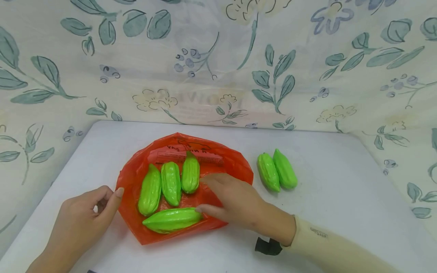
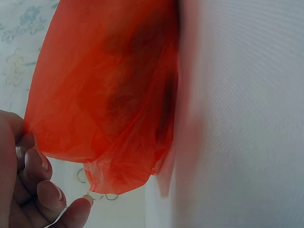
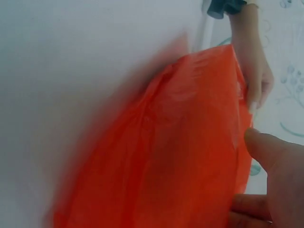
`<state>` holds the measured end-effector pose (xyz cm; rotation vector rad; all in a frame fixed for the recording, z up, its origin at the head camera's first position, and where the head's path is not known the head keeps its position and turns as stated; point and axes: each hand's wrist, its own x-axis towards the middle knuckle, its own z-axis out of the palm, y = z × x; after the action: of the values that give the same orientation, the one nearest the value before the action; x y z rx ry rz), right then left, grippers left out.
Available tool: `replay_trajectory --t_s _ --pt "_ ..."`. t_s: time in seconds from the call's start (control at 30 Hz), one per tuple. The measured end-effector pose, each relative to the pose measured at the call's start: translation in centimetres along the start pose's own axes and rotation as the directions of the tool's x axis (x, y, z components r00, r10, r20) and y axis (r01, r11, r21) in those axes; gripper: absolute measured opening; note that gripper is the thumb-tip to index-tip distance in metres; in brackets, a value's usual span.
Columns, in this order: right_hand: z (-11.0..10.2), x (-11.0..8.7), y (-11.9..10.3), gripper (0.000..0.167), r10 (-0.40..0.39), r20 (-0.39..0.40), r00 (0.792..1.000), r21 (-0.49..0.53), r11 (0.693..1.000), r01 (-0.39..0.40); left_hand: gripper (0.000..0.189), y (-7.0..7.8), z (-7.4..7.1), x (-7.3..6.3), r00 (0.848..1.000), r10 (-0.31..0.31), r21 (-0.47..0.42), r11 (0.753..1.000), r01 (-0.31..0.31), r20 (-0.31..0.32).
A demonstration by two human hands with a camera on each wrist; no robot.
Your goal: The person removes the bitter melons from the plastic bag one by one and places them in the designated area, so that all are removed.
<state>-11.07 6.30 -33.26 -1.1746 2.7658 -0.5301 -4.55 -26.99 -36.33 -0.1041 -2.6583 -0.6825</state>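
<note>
"Where does your head camera look from?"

"My head, facing forward and down, far enough off to take in my left hand [image 1: 82,220], my right hand [image 1: 239,201], the open, translucent red plastic bag [image 1: 239,163] and the flat white tabletop [image 1: 341,189], up to the pale cloth printed with blue-green leaves [image 1: 218,83]."

"And the wrist ones?"

"Low, close and turned sideways: the tabletop fills the right of my left-wrist view, the left of my right-wrist view. Both face the bag's outer wall. The right one looks across to my left hand, which all three views share."

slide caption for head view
Left hand holds a red bag; right hand reaches among four green fruits, two others outside.
</note>
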Motion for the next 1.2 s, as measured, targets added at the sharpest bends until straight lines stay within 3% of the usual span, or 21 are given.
replay_trajectory --t_s 0.33,0.6,0.9,1.2 --pt "1.9 1.2 -0.3 0.065 -0.073 0.131 0.989 0.025 0.997 0.070 0.031 -0.1 0.0 0.0 1.000 -0.003 0.002 1.000 0.003 0.005" --pt "2.4 2.1 -0.7 0.068 -0.089 0.259 0.962 0.035 0.996 0.082 0.032 -0.2 -0.1 0.1 1.000 0.020 -0.018 1.000 -0.020 0.007" --pt "2.4 2.1 -0.6 0.041 -0.102 0.224 0.969 0.007 0.995 0.103 0.032 0.0 -0.3 0.2 0.999 0.032 -0.017 0.999 -0.032 0.005" --pt "2.6 1.9 -0.3 0.042 -0.103 0.214 0.971 0.007 0.995 0.104 0.034 -0.2 -0.4 0.2 0.997 0.077 -0.033 0.996 -0.078 -0.029"
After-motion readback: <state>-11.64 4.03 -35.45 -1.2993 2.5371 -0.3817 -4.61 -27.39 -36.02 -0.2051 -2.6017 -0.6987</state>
